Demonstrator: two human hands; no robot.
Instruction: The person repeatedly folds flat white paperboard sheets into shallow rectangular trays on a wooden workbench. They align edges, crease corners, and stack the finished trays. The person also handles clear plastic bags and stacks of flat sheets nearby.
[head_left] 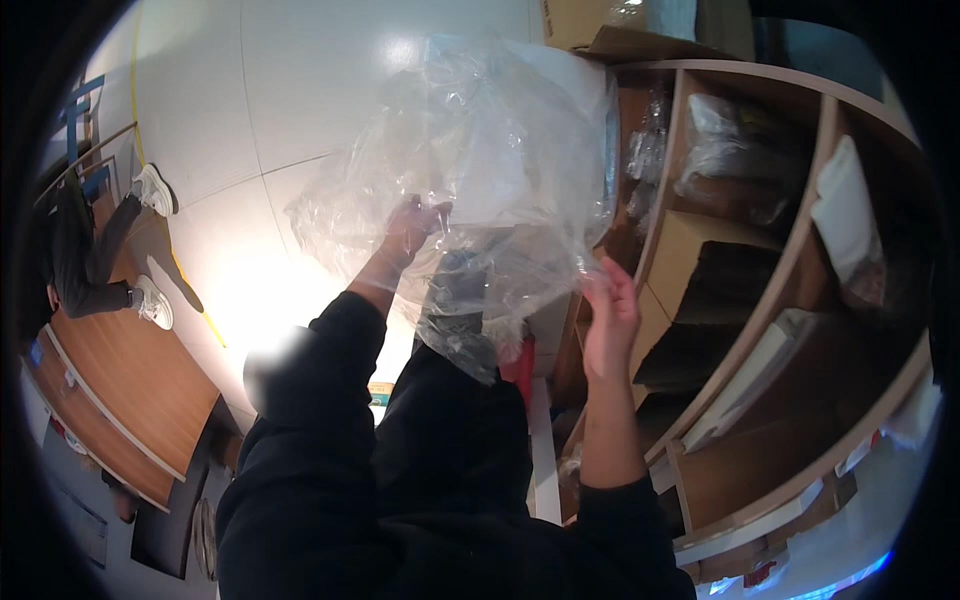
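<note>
A large, clear plastic bag (pixel 480 150) hangs crumpled and spread out in front of me, with the pale floor showing through it. My left hand (pixel 412 225) is closed on the film near its middle, partly veiled by the plastic. At the bag's right edge, my right hand (pixel 610 310) pinches the film between thumb and fingers. The lower end of the bag dangles loosely before my dark trousers. Whether anything lies inside the bag I cannot tell.
A wooden shelf unit (pixel 830 105) on the right holds cardboard boxes (pixel 690 255) and plastic-wrapped packages (pixel 735 145). An open carton (pixel 650 40) stands beyond it. At left, a person's legs (pixel 110 240) show beside a brown wooden panel (pixel 150 370). A yellow line (pixel 180 265) crosses the floor.
</note>
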